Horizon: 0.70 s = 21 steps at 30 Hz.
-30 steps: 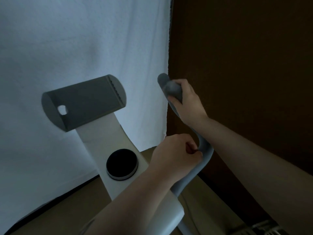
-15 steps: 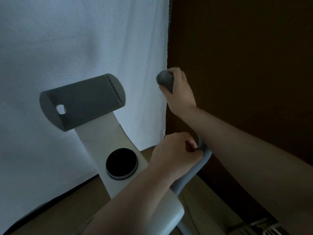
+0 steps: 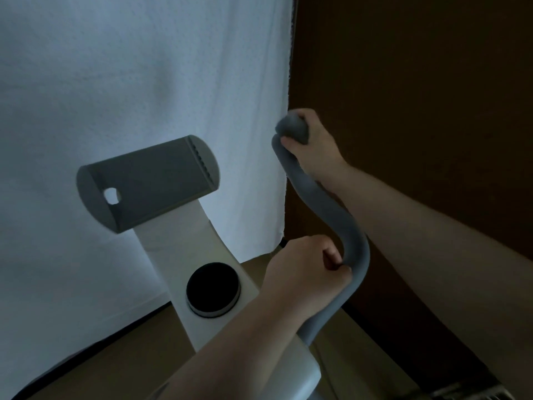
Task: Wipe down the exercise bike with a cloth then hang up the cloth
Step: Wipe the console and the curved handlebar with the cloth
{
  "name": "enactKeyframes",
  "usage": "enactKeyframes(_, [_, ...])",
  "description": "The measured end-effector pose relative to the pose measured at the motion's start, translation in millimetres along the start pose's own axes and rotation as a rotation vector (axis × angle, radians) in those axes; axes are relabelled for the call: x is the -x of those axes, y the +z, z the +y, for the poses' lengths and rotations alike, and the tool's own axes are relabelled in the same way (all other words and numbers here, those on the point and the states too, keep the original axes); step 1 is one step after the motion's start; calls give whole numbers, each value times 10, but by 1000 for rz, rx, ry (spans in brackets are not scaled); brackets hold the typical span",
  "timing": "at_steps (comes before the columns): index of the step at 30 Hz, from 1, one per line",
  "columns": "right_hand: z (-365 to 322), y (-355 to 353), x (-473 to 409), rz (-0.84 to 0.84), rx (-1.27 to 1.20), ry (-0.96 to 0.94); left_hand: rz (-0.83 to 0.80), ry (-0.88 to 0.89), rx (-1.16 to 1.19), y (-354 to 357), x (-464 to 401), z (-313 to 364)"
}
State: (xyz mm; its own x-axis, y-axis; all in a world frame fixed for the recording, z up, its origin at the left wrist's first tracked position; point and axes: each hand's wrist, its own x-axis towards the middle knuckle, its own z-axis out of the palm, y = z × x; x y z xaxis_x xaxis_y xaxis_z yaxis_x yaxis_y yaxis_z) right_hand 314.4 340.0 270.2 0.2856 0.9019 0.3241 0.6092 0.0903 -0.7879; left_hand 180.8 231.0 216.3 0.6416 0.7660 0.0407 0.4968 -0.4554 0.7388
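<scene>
Two hands on the handlebar (image 3: 331, 215), centre-right of frame: my right hand (image 3: 313, 145) wraps a grey cloth (image 3: 291, 129) over its tip, left hand (image 3: 305, 269) clenched round the lower bend; cloth looks soft, light, best bunched in the palm

A large white textured fabric sheet (image 3: 138, 90) hangs over the upper left and middle of the frame, its right edge running straight down near the centre and its lower edge slanting across the lower left. To its right, a dark brown wall (image 3: 418, 82) fills the upper right of the frame. Below both lies a tan floor (image 3: 138, 362), and a pale slatted object (image 3: 473, 395), too blurred to identify, sits at the bottom right edge.
</scene>
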Motion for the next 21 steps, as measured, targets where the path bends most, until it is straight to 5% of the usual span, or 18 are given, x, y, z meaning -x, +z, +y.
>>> enactKeyframes(11, [257, -13, 78, -68, -47, 182, 7, 19, -6, 26, -14, -38])
enactKeyframes(21, [409, -263, 556, -215, 302, 265, 29, 35, -35, 51, -29, -46])
